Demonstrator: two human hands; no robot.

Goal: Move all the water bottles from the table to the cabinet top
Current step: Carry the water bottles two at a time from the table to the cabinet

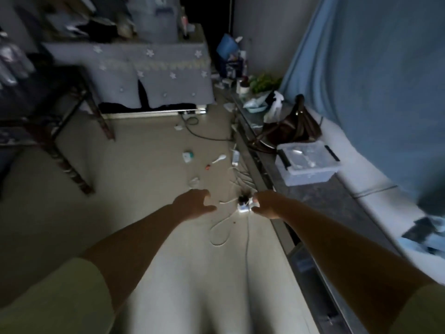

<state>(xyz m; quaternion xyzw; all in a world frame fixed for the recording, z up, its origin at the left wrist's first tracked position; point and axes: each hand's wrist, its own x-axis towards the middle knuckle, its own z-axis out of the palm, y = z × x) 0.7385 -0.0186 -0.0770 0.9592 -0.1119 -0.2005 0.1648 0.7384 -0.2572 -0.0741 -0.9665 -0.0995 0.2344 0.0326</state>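
Both hands reach out empty: left hand (195, 204) loosely open, right hand (263, 204) curled, grip unclear. Blurred bottles (12, 61) lie far left of the left hand, the nearer one.

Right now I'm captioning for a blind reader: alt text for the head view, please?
Two bare arms reach forward over a pale floor, the left hand open and empty, the right hand curled beside a white power strip with trailing cables. A clear lidded box sits on a low ledge at right.
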